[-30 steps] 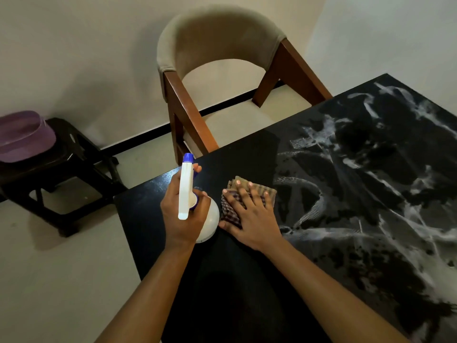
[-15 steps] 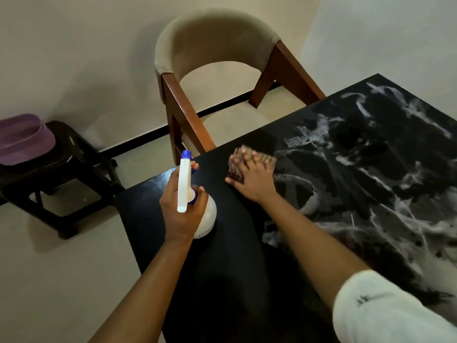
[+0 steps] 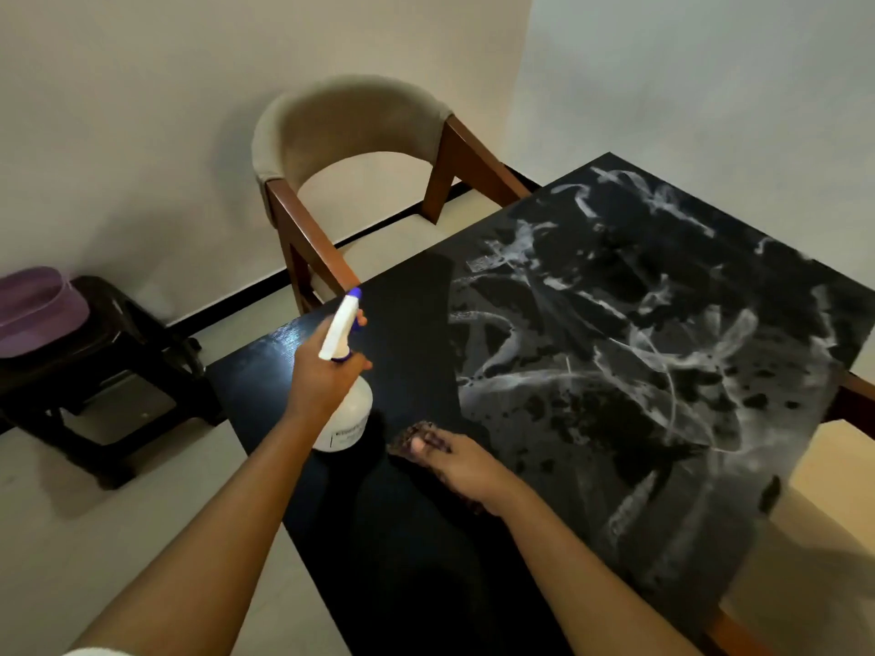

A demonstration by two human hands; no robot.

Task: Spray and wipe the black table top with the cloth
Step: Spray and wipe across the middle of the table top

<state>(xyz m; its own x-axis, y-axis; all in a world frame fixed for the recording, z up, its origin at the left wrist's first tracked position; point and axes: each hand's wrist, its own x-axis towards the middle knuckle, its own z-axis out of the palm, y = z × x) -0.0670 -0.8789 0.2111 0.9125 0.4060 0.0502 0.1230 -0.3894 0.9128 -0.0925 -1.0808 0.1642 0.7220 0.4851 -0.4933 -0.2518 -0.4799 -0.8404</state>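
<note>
The black table top (image 3: pixel 407 333) fills the right half of the view; its right part is streaked with white smears, its left strip is dark. My left hand (image 3: pixel 322 376) grips a white spray bottle (image 3: pixel 348 414) with a blue nozzle, held upright over the table's left edge. My right hand (image 3: pixel 461 471) lies flat on a checked cloth (image 3: pixel 416 435), pressing it on the table near the front, just right of the bottle. The hand covers most of the cloth, and both look blurred.
A beige upholstered chair (image 3: pixel 350 120) with brown wooden arms stands at the table's far side. A dark stool (image 3: pixel 109 352) with a purple basin (image 3: pixel 33 310) on it stands on the floor at left. Another wooden chair arm (image 3: pixel 852 395) shows at the table's right edge.
My right hand has dragged the cloth back toward me along the table's left part, after pushing it away. The bottle hand has stayed over the left edge.
</note>
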